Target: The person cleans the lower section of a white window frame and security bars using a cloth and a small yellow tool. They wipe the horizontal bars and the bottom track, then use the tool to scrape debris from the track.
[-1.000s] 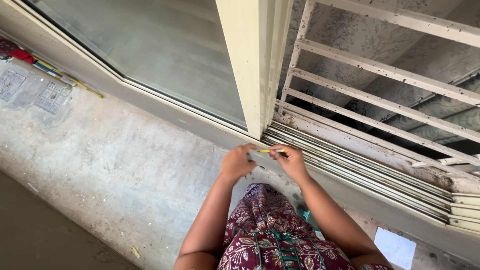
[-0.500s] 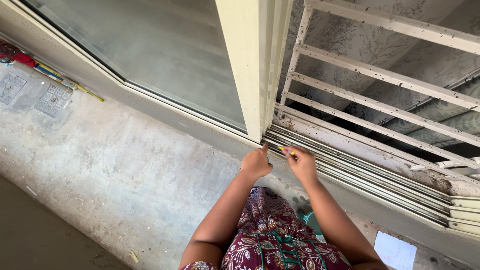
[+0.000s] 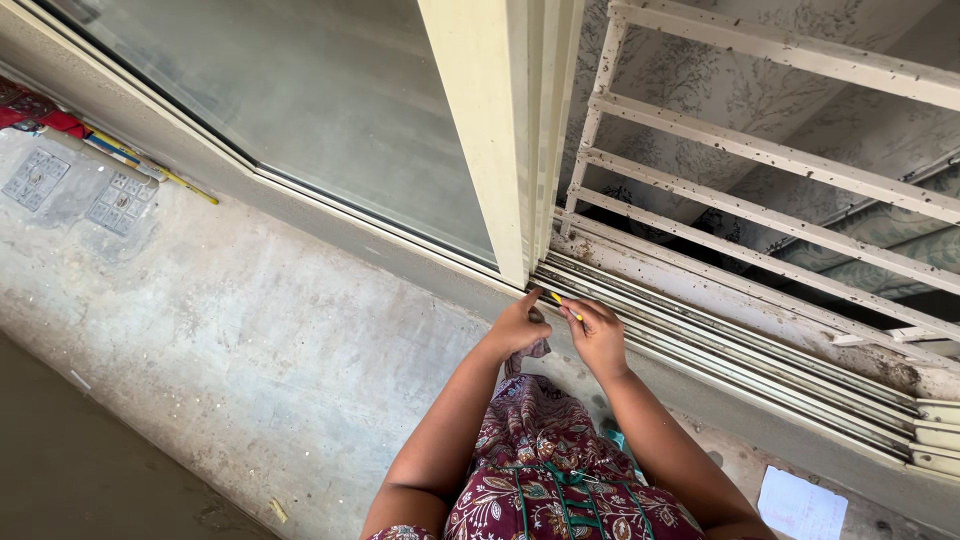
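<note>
My left hand (image 3: 520, 325) and my right hand (image 3: 598, 335) are raised together at the bottom track (image 3: 740, 350) of a sliding window, just below the cream window frame post (image 3: 490, 140). My right hand holds a thin yellow stick-like tool (image 3: 566, 306), its tip pointing into the track rails. My left hand is curled beside it, fingers closed near the same spot; whether it grips anything is hard to tell. A patterned maroon garment (image 3: 540, 470) covers my front.
A glass pane (image 3: 300, 100) fills the upper left. A white metal window grille (image 3: 780, 160) stands behind the track at right. A bare concrete wall (image 3: 200, 330) lies below the sill, with wall switch plates (image 3: 70, 190) at left and a white paper (image 3: 800, 505) at lower right.
Both hands have moved up and slightly right along the wall to the window track, coming close under the frame post. The yellow tool stays in my right hand.
</note>
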